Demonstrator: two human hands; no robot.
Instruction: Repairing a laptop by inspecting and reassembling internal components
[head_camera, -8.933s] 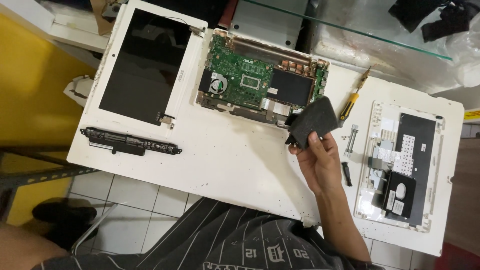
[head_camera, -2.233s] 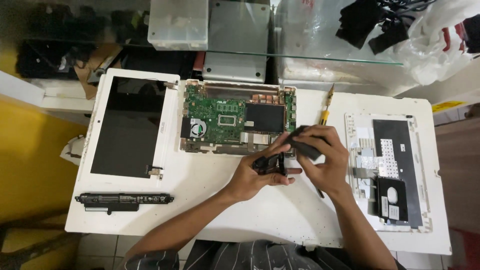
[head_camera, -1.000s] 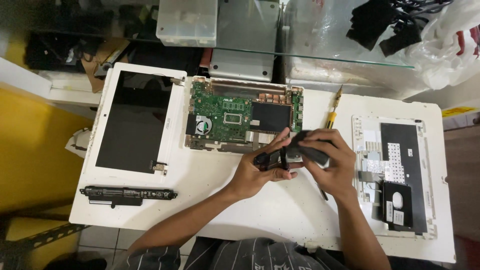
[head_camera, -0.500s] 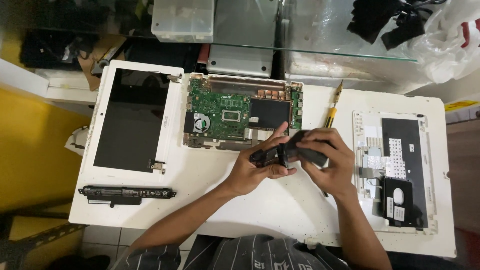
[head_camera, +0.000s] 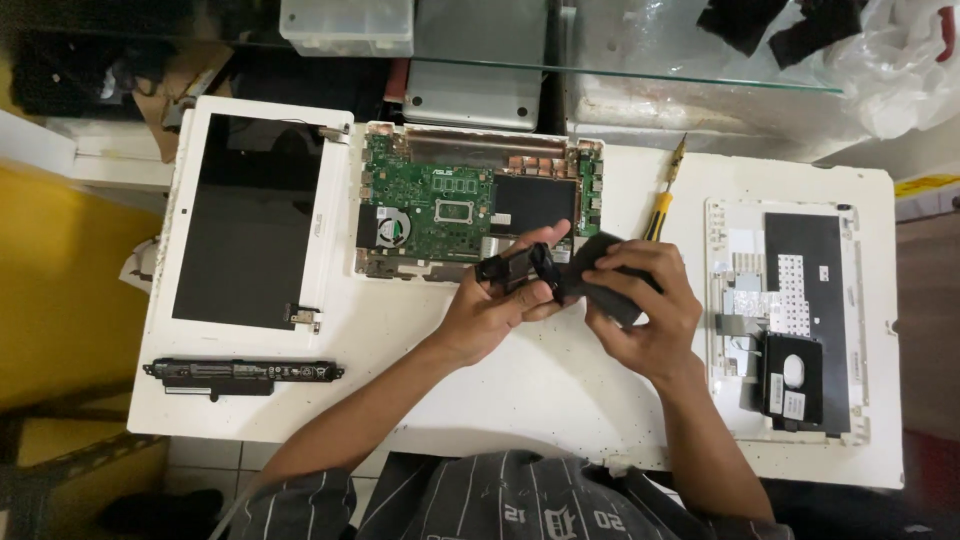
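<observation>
Black part (head_camera: 560, 275), grip unchanged since before.

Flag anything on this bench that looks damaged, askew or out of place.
Nothing looks spilled or broken. The laptop is simply taken apart: the base lies open with its green board bare, the screen panel and keyboard cover lie apart, and the battery sits alone. Both hands hold a black part.

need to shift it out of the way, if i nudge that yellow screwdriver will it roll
Probably, a little. The screwdriver has a slim shaft and a rounded-looking yellow handle, and lies loose on the flat white table, so a sideways nudge may roll it. It looks stiff and light. It lies apart from the laptop base, so it has room to move.
</observation>
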